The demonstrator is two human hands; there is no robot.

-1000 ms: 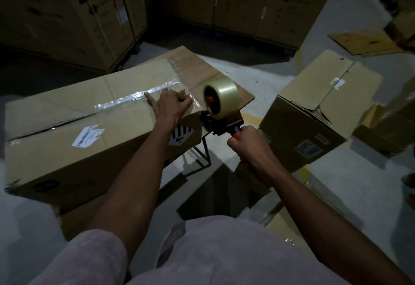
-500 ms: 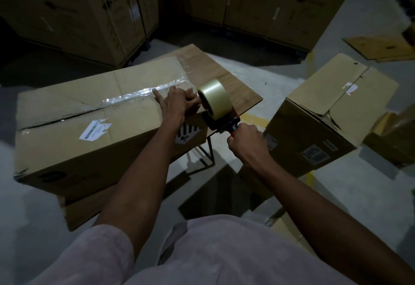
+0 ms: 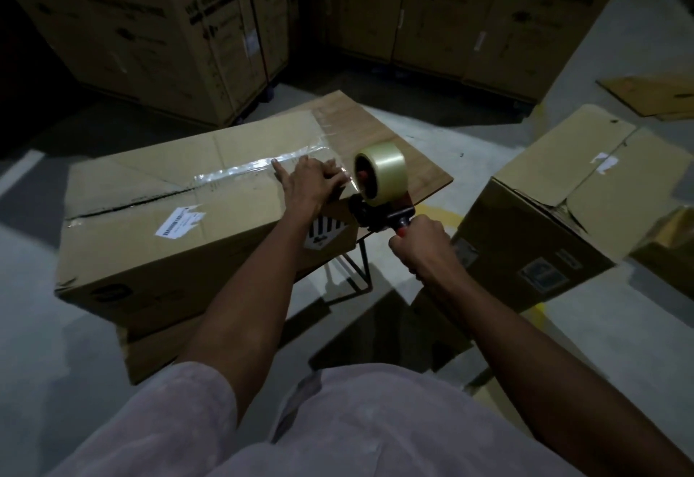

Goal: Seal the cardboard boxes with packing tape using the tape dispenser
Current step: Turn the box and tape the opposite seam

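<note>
Cardboard box (image 3: 150,243) under left hand (image 3: 308,185) (right hand (image 3: 420,241) holds tape dispenser (image 3: 379,191)).

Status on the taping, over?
Left hand pressing tape on box. Right hand grips tape dispenser at box's right end. Seam half taped. Nothing blocking.

Both bare forearms reach forward from pale short sleeves. The left hand (image 3: 308,186) lies palm-down, fingers pressed flat and forefinger stretched out. The right hand (image 3: 420,243), nearer the body, is clenched into a fist around a handle.
</note>
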